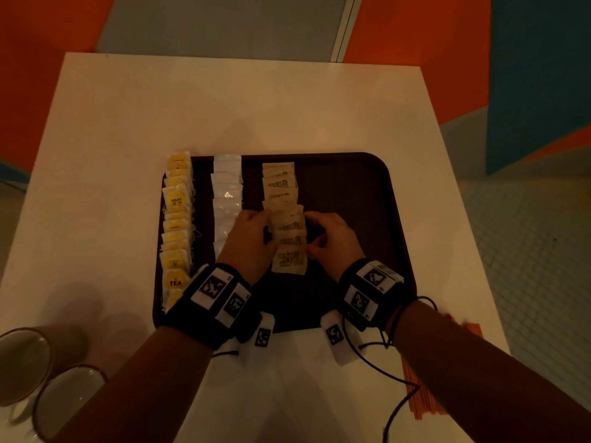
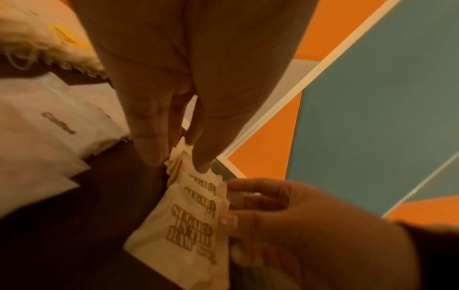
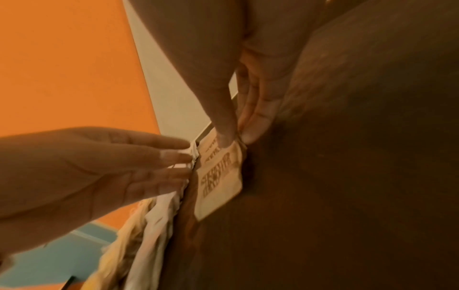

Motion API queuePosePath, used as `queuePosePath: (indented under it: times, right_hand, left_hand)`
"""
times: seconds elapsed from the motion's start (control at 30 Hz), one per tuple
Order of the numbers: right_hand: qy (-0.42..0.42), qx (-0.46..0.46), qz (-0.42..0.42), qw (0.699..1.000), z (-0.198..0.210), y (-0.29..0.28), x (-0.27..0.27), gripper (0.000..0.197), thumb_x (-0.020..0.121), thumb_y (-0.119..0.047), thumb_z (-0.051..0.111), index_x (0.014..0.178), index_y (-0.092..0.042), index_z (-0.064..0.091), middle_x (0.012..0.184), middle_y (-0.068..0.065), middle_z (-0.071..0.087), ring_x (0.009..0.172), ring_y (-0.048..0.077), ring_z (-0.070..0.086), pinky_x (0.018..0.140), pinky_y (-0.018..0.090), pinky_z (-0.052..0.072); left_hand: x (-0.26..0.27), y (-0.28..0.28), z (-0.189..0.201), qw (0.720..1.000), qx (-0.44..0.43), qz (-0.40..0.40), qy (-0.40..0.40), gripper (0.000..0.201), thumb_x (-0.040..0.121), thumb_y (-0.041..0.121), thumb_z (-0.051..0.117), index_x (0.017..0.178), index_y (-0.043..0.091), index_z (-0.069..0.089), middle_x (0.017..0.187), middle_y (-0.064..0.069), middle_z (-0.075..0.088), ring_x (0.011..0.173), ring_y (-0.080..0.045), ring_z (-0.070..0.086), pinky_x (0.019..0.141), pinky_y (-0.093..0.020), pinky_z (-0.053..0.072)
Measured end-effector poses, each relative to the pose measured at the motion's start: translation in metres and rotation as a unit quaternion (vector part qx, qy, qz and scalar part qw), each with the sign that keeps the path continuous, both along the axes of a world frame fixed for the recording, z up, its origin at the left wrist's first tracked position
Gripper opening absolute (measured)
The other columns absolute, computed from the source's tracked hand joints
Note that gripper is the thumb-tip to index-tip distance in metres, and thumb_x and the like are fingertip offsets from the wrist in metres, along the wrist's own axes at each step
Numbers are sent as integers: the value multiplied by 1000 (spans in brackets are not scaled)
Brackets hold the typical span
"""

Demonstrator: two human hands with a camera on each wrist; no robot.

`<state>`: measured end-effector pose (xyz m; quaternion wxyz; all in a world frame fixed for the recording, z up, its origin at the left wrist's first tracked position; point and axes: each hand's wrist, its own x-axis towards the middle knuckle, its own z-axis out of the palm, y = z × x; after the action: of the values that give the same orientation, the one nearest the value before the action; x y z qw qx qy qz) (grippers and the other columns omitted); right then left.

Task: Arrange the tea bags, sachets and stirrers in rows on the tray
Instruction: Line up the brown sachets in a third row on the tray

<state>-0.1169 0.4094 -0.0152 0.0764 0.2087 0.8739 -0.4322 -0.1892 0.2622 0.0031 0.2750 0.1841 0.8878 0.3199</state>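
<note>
Three rows already run down the dark tray [image 1: 377,199] in the middle of the head view: yellow tea bags [image 1: 176,225] along its left edge, white sachets [image 1: 226,199] next to them, and brown sugar sachets [image 1: 283,215] at centre. The step in hand looks like squaring up that third row. The left hand [image 1: 252,241] sits at the row's left side, fingers extended and only slightly bent; in the left wrist view its thumb and a fingertip touch the top of the overlapping brown sachets [image 2: 191,212] at lower centre of that frame, and I cannot tell for certain whether they pinch a packet or merely press on it. The right hand [image 1: 332,241] is at the row's right side with its fingers curled in; in the right wrist view, thumb and fingers close on the corner of a brown sachet [image 3: 221,176] right of centre, so it appears to hold that packet lightly. The right half of the tray is bare dark surface. The orange stirrers [image 1: 425,385] lie off the tray at the lower right of the head view, beside the right forearm. Two cups [image 1: 38,378] stand at lower left. Once the brown row lies straight and evenly lapped, the next move would probably be to let go, reach for the stirrers and lay them as a fourth row on the bare right side, parallel to the rest.
</note>
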Motion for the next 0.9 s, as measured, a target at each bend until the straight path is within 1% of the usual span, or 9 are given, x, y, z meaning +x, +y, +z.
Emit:
queuePosePath:
  times: [0.1,0.23,0.3,0.37,0.47,0.57,0.63,0.7,0.9]
  right_hand:
    - [-20,18,20,999,1,0,-9,56,82,-7,65,133,-19,46,121,6,54,83,10,53,73,16,42]
    - [-18,-15,11,1000,-2,-4,-3,51,82,-8,64,131,-17,49,110,9,60,83,13,56,79,24,50]
    - [-18,-55,-21,998,-6,-6,3,46,82,-9,65,127,-16,53,99,6,61,77,9,56,73,24,55]
    - [-27,-85,-51,995,-11,-6,7,41,82,-7,65,121,-14,56,89,1,58,69,2,53,64,14,51]
    - [-27,-83,-66,994,-13,-5,8,32,80,-9,68,110,-14,59,82,-5,55,69,3,53,61,12,47]
    - [18,-2,-37,999,-8,-1,4,30,80,-16,69,109,-15,60,96,-5,50,69,-1,49,64,7,44]
    - [39,12,-1,999,-4,0,-2,35,84,-12,63,118,-16,60,118,2,49,83,7,55,80,11,46]
    - [23,15,30,999,-2,1,-8,39,87,-9,58,126,-17,56,137,7,43,105,18,55,91,17,41]
    - [2,-19,30,999,-6,-6,-10,39,89,-6,54,128,-10,52,139,6,47,120,19,52,96,13,36]
  left_hand:
    - [-4,9,0,999,-45,-3,-11,49,88,13,56,134,12,40,131,-13,42,115,-25,50,99,-29,40]
    - [-2,7,-4,998,-52,-21,-12,41,90,11,52,131,11,47,127,-16,48,112,-27,52,96,-29,42]
    - [1,4,-6,999,-40,-26,-13,35,90,10,51,125,9,53,125,-15,51,109,-26,55,93,-27,43]
    - [4,1,-8,999,-32,-32,-19,33,89,11,53,122,10,56,123,-13,51,107,-26,56,93,-28,45]
    - [2,-3,-8,999,-6,-32,-18,31,88,11,55,118,10,59,121,-11,56,99,-21,59,92,-29,48]
    - [-5,-4,-2,999,31,-23,9,25,89,9,54,112,10,62,106,-3,60,82,-7,55,84,-24,47]
    - [-9,-1,3,999,23,-16,16,29,91,9,51,119,9,58,112,-3,55,98,-12,51,88,-20,37]
    - [-12,3,4,1000,12,-18,13,34,92,7,47,125,7,53,126,-9,53,115,-21,50,89,-18,32]
    - [-10,5,-2,1000,-16,-10,-20,33,94,11,43,126,9,52,130,-12,53,115,-24,52,84,-17,34]
